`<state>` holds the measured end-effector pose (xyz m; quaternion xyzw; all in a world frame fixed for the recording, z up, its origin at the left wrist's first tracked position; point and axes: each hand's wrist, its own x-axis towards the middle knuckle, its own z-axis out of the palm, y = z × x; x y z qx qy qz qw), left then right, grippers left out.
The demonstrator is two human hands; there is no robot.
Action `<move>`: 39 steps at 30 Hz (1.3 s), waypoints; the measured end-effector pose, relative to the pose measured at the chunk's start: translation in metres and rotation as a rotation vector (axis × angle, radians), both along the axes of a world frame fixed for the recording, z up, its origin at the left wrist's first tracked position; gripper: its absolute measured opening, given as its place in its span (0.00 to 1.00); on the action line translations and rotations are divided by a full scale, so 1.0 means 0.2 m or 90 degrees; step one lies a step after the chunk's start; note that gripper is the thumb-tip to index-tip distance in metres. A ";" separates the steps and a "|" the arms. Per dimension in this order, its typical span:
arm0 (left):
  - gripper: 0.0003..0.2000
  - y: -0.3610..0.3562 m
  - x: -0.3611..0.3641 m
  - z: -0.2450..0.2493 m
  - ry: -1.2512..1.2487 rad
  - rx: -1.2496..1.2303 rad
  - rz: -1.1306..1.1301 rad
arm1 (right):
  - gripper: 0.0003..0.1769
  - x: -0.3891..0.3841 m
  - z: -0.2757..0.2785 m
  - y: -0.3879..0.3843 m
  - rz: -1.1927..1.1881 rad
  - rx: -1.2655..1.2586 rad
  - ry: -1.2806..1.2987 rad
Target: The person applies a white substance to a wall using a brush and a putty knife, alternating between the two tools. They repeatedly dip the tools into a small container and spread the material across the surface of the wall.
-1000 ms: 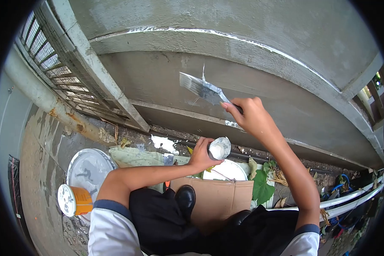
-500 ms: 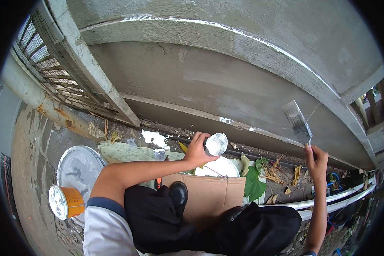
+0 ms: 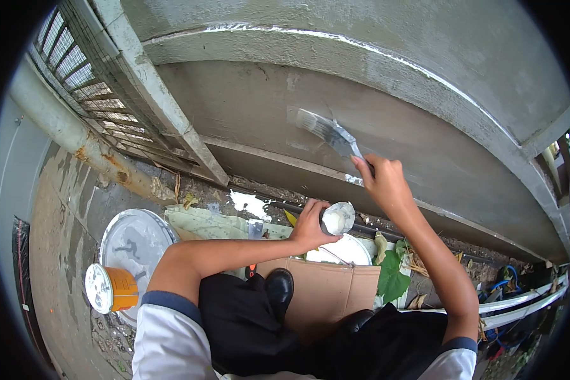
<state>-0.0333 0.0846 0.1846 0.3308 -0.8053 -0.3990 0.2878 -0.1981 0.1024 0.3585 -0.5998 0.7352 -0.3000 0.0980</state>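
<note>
My left hand (image 3: 312,226) is wrapped round a small cup (image 3: 337,219) with white paint inside, held low in front of the wall. In my right hand (image 3: 382,180) is the handle of a wide paintbrush (image 3: 329,132). Its pale bristles point up and left against the grey wall (image 3: 247,107), on a slightly lighter patch. Below the cup lies a round white lid or container top (image 3: 340,251), partly hidden by my left hand and the cup.
A large grey-lidded bucket (image 3: 136,237) and an orange tub (image 3: 121,288) stand at the left. Flattened cardboard (image 3: 323,285) lies between my shoes. A rusty pipe (image 3: 95,149) runs along the left, a green leaf (image 3: 392,278) lies right, and white rails (image 3: 519,304) lie farther right.
My right hand has swept the brush leftward across the wall, from the right side to near the middle. My left hand still holds the cup. The whole view has shifted slightly.
</note>
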 end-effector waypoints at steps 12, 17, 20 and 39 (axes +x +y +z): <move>0.36 -0.02 -0.01 -0.03 -0.018 0.021 0.001 | 0.12 -0.25 0.01 0.52 -0.064 0.042 0.098; 0.37 0.01 -0.02 0.00 -0.006 0.013 -0.016 | 0.17 0.06 0.00 0.17 0.134 -0.011 0.079; 0.37 0.01 -0.02 0.01 -0.011 0.028 -0.033 | 0.19 0.20 -0.01 -0.02 0.151 -0.011 0.071; 0.37 -0.02 0.00 -0.03 0.005 -0.012 -0.034 | 0.14 -0.15 0.16 0.50 0.018 0.071 0.054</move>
